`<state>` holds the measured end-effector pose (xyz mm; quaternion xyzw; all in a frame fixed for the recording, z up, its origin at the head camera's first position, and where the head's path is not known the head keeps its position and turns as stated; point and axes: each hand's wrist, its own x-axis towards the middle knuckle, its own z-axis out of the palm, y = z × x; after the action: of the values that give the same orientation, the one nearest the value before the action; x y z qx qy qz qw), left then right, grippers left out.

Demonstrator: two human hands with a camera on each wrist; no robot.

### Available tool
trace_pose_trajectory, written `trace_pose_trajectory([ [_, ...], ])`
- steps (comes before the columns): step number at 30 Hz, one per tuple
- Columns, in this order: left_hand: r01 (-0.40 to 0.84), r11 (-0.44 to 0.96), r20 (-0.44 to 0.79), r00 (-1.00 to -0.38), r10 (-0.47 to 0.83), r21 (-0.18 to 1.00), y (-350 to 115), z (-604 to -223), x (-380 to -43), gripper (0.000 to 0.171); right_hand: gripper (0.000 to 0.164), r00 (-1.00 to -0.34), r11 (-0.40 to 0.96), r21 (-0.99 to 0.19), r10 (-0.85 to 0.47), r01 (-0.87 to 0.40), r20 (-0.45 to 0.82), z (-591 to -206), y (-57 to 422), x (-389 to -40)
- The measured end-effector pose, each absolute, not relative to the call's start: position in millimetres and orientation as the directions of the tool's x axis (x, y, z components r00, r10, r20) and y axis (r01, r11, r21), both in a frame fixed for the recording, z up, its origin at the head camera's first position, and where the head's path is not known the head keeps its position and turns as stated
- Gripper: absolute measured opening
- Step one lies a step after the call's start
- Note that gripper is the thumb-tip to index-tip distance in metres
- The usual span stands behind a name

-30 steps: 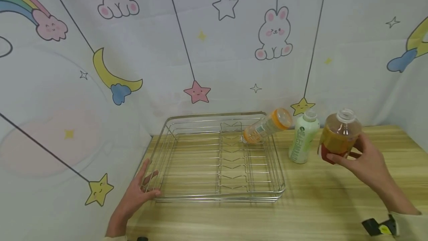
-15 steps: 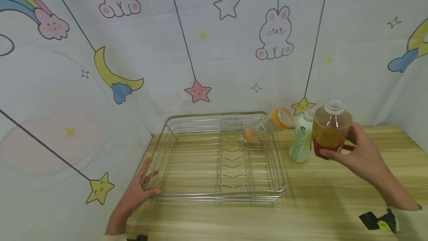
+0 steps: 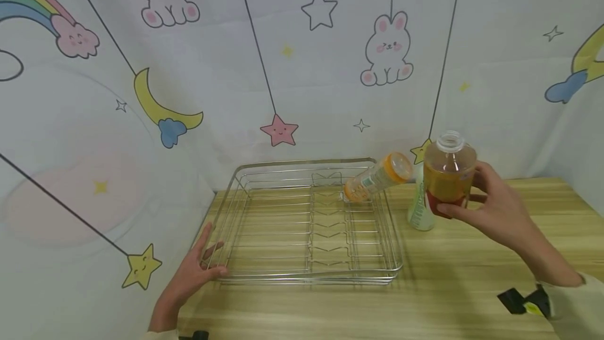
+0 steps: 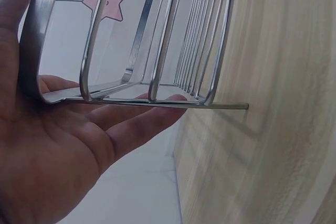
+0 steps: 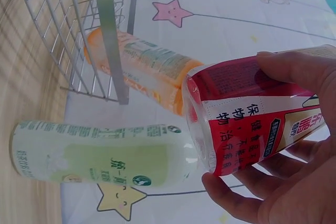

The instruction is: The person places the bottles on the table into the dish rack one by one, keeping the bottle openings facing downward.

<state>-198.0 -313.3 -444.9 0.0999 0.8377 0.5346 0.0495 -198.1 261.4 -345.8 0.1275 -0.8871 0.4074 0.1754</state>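
My left hand (image 3: pixel 189 273) rests at the front left corner of a wire dish rack (image 3: pixel 304 279), its fingers spread along the side and its thumb at the front. In the left wrist view, the fingers (image 4: pixel 142 127) lie fairly straight against the outer wires. My right hand (image 3: pixel 495 211) holds an uncapped clear bottle (image 3: pixel 448 180) with a red label and amber upper part, upright above the table. Behind it stands a pale green bottle (image 3: pixel 420 214), partly hidden. An orange-capped bottle (image 3: pixel 373 180) leans in the rack's back right corner, cap up over the rim.
The rack stands on a wood-grain table (image 3: pixel 302 311). A white cloth (image 3: pixel 325 67) with printed stars and rabbits hangs close behind it and along the left. A black strap (image 3: pixel 524 300) sits at my right wrist.
My right hand has carried the red-labelled bottle leftward and slightly up, so it now covers most of the pale green bottle in the head view. My left hand and the rack have stayed put.
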Motion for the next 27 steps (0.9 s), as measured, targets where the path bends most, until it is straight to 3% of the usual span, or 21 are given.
trace_pose_trajectory([
  [8,0.166,0.501,0.071,-0.977,0.203,0.849,-312,-443,-199,0.116,0.087,-0.902,0.649,-0.653,-0.129,-0.39,0.411,-333,249,-200],
  [18,0.282,0.676,0.209,-0.959,0.189,0.681,-305,-433,-200,0.121,0.086,-0.882,0.637,-0.628,-0.198,-0.447,0.427,-322,232,-202],
  [27,0.323,0.726,0.266,-0.943,0.197,0.607,-293,-424,-196,0.122,0.083,-0.856,0.622,-0.602,-0.253,-0.5,0.45,-318,220,-206],
])
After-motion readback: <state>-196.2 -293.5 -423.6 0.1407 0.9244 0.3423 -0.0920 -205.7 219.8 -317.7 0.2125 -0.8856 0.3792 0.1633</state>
